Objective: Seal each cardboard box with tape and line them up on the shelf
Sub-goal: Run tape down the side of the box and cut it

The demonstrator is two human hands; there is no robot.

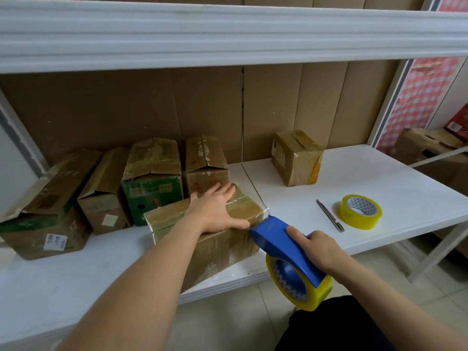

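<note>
1. Box being taped: sits at the front edge of the shelf, just in front of the row, w/ one corner hanging over the lip. Worn brown cardboard, old tape patches, flaps already closed flat.
2. Step in hand, prob: the tape strip is being run off the right end of the top seam. Clear tape is seen stretched from the box edge to the blue tape dispenser, nose right at the box corner.
3. Left hand is laid flat on the lid, fingers straight, pressing it down – no grip on anything.
4. Right hand is wrapped round the dispenser handle, index finger laid along the top.
5. Next move calls for: strip to be pulled down the side, torn on the blade, then smoothed. Box then needs pushing back in line.
6. Row behind: four boxes stood side by side, some flaps look loose. One small box well apart on the right.
7. Also on the shelf: spare tape roll w/ a utility knife just beside it.
</note>
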